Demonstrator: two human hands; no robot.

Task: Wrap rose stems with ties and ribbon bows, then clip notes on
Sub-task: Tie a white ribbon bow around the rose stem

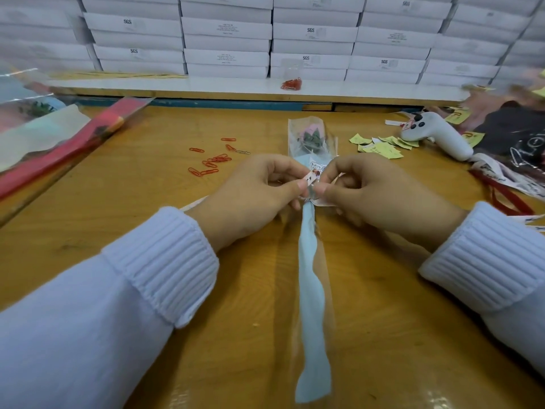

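A single wrapped rose (309,137) is laid lengthwise down the middle of the wooden table (147,202), its pink head pointed away from the person and its pale blue paper sleeve (311,290) trailing back to the table's near edge. At the narrowed neck of the wrap, a printed white ribbon (310,179) is pinched on both sides. It is held between the curled thumb and forefinger of the left hand (253,196) and likewise gripped by the right hand (374,193), with the two thumbs brought almost together over the stem.

Bare wood is seen on either side of the sleeve, below both cuffs. To the left, beyond the left hand, red paper clips (211,163) are scattered, well apart from the rose. Further left, a heap of wrapped flowers (59,143) is spread along that side of the table. To the right, yellow notes (380,146) are strewn near the rose head, and a white controller (439,134) is rested just beside them. More ribbons (501,184) are piled by the right edge. The far side is closed off by a white ledge (206,84) on which stacked white boxes (227,28) are set.
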